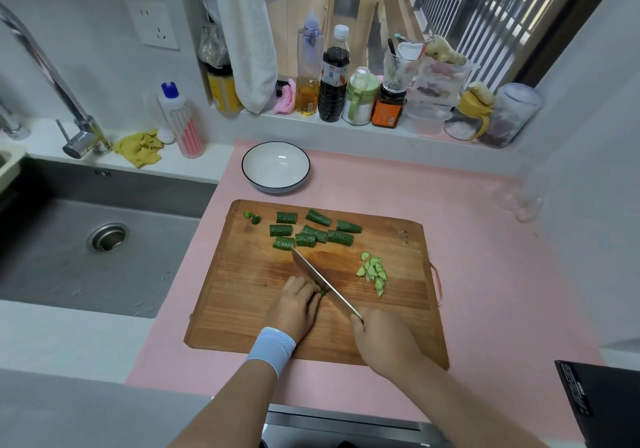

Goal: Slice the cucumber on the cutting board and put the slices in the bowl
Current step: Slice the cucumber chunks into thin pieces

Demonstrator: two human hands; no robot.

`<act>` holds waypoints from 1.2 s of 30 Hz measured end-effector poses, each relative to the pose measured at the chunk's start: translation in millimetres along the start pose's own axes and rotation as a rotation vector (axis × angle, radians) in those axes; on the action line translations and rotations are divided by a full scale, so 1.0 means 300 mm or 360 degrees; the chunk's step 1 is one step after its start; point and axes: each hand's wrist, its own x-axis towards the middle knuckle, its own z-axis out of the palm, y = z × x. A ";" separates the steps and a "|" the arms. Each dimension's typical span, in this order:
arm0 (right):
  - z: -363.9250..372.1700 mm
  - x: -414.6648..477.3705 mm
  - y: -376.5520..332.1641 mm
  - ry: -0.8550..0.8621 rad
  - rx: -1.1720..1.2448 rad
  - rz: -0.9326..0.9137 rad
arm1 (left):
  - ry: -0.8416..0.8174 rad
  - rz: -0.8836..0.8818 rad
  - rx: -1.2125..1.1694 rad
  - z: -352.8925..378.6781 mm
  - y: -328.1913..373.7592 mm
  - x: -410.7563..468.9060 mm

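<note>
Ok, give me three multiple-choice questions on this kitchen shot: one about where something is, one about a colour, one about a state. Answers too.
1. Where does the bowl stand?
A) on the mat, beyond the far edge of the cutting board
B) in the sink
C) on the window ledge

2. What colour is the mat?
A) blue
B) pink
C) green

3. What is the right hand doing?
A) hanging idle
B) lifting the bowl
C) gripping the knife

Answers:
1 A, the bowl sits clear of the board, on the mat.
2 B, pink shows all round the board.
3 C, the blade runs out of its grip across the board.
</note>
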 end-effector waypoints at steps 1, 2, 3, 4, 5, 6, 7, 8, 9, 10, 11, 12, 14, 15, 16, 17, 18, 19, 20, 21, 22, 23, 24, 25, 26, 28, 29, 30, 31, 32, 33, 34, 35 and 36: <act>0.003 0.015 -0.012 -0.0004 0.0011 0.0016 | 0.0004 0.0004 -0.0001 -0.002 0.000 -0.001; 0.004 0.028 -0.025 -0.0011 0.0031 0.0028 | 0.0009 0.0007 -0.0004 -0.003 0.001 -0.001; 0.004 0.041 -0.038 -0.0018 0.0053 0.0033 | 0.0015 0.0010 -0.0004 -0.004 0.003 -0.003; 0.003 0.050 -0.048 -0.0025 0.0064 0.0039 | 0.0020 0.0013 -0.0001 -0.005 0.005 -0.004; -0.001 0.056 -0.056 -0.0028 0.0072 0.0042 | 0.0023 0.0014 0.0004 -0.004 0.008 -0.006; -0.004 0.061 -0.060 -0.0029 0.0080 0.0045 | 0.0028 0.0018 0.0011 -0.003 0.010 -0.007; -0.008 0.063 -0.064 -0.0030 0.0088 0.0046 | 0.0028 0.0022 0.0019 -0.002 0.011 -0.008; -0.010 0.063 -0.066 -0.0032 0.0092 0.0050 | 0.0025 0.0026 0.0027 -0.002 0.011 -0.007; -0.011 0.063 -0.066 -0.0033 0.0091 0.0053 | 0.0021 0.0028 0.0032 -0.004 0.011 -0.006; -0.011 0.060 -0.065 -0.0027 0.0083 0.0052 | 0.0018 0.0032 0.0032 -0.004 0.011 -0.005; -0.008 0.056 -0.066 -0.0014 0.0067 0.0043 | 0.0015 0.0034 0.0026 -0.004 0.009 -0.005; -0.004 0.050 -0.066 0.0004 0.0040 0.0029 | 0.0016 0.0035 0.0018 -0.003 0.007 -0.006; 0.006 0.034 -0.064 0.0058 -0.0018 -0.0011 | 0.0018 0.0026 0.0014 0.003 0.001 -0.007; 0.010 0.024 -0.061 0.0090 -0.0029 -0.0033 | 0.0013 0.0012 0.0014 0.004 -0.001 -0.007; 0.014 0.013 -0.057 0.0114 -0.0030 -0.0051 | 0.0012 0.0002 0.0015 0.005 -0.003 -0.007; 0.015 0.002 -0.051 0.0129 -0.0027 -0.0067 | 0.0014 -0.0003 0.0016 0.006 -0.005 -0.008; 0.015 -0.008 -0.042 0.0141 -0.0023 -0.0080 | 0.0016 -0.0003 0.0016 0.005 -0.006 -0.008; 0.015 -0.018 -0.031 0.0152 -0.0018 -0.0091 | 0.0013 0.0001 0.0014 0.005 -0.007 -0.007; 0.012 -0.027 -0.019 0.0166 -0.0019 -0.0098 | 0.0007 0.0007 0.0008 0.004 -0.006 -0.006; 0.009 -0.035 -0.007 0.0175 -0.0026 -0.0103 | 0.0003 0.0010 0.0000 0.004 -0.006 -0.007; 0.007 -0.039 0.005 0.0166 -0.0038 -0.0099 | 0.0006 0.0013 -0.0006 0.005 -0.006 -0.007; 0.004 -0.043 0.014 0.0146 -0.0042 -0.0093 | 0.0010 0.0013 -0.0011 0.006 -0.007 -0.008; 0.002 -0.045 0.022 0.0113 -0.0044 -0.0078 | 0.0012 0.0009 -0.0015 0.005 -0.008 -0.007; 0.000 -0.045 0.027 0.0087 -0.0042 -0.0065 | 0.0011 0.0000 -0.0019 0.004 -0.009 -0.007; -0.001 -0.044 0.029 0.0060 -0.0036 -0.0052 | 0.0011 -0.0005 -0.0022 0.003 -0.009 -0.007; -0.002 -0.034 0.028 0.0012 -0.0007 -0.0025 | 0.0011 -0.0003 -0.0029 0.002 -0.007 -0.007; -0.002 -0.025 0.023 -0.0007 0.0017 -0.0010 | 0.0011 0.0000 -0.0032 0.002 -0.007 -0.007; -0.002 -0.014 0.016 -0.0020 0.0044 0.0005 | 0.0010 0.0002 -0.0034 0.003 -0.008 -0.006; -0.003 0.000 0.008 -0.0027 0.0065 0.0016 | 0.0007 0.0003 -0.0033 0.004 -0.010 -0.005; -0.002 0.015 -0.001 -0.0035 0.0080 0.0024 | 0.0004 0.0003 -0.0031 0.005 -0.011 -0.005; -0.003 0.031 -0.014 -0.0041 0.0089 0.0024 | 0.0003 0.0000 -0.0027 0.005 -0.012 -0.005; -0.002 0.046 -0.026 -0.0047 0.0094 0.0027 | 0.0001 -0.0003 -0.0024 0.006 -0.013 -0.005; -0.001 0.057 -0.038 -0.0044 0.0098 0.0027 | -0.0002 -0.0005 -0.0021 0.006 -0.013 -0.006; -0.001 0.066 -0.048 -0.0040 0.0107 0.0034 | -0.0006 -0.0006 -0.0014 0.007 -0.012 -0.007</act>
